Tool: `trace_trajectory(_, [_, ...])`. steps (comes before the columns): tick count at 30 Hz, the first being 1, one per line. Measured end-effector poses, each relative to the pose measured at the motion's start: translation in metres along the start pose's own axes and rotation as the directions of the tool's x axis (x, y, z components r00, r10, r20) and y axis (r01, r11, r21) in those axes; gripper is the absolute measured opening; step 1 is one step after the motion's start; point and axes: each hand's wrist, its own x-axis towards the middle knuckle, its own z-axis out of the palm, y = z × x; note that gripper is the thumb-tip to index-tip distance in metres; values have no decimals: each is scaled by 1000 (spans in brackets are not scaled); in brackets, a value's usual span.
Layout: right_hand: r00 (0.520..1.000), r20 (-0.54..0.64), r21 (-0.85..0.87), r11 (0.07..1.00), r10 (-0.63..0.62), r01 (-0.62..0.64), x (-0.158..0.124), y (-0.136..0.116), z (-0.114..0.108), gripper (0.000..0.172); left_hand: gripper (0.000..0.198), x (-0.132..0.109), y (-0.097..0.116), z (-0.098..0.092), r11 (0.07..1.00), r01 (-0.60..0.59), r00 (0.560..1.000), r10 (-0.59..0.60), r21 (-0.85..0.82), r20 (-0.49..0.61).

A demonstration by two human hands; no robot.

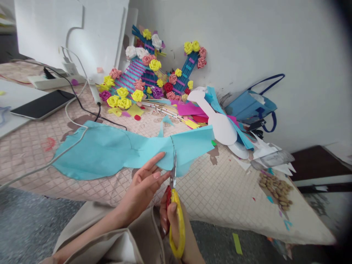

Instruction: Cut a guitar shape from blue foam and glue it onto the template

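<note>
Apparently partway: right fingers (pixel 163 215) grip scissors (pixel 172 184), blades (pixel 175 165) into the blue paper (pixel 104 146) just ahead of them, left fingers (pixel 154 160) loosely spread against its near edge; left end (pixel 74 157) looks trimmed, dark line (pixel 172 141) beyond blades uncut.

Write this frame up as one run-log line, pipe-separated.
left hand: fingers extended at blue paper | right hand: holding scissors, blades at dark line | around: paper flowers, white cutout
</note>
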Motion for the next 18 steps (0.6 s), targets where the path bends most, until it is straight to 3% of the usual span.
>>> trace_trajectory(11, [999,-23,-60,998,36,-37,4,-7,3,62,46,-1,3,4,1000,9,1000,-9,2,-22])
trace_trajectory(18, [1000,0,-107,994,-11,11,0,-13,4,57,46,2,7,7,1000,-16,999,15,-25,-36])
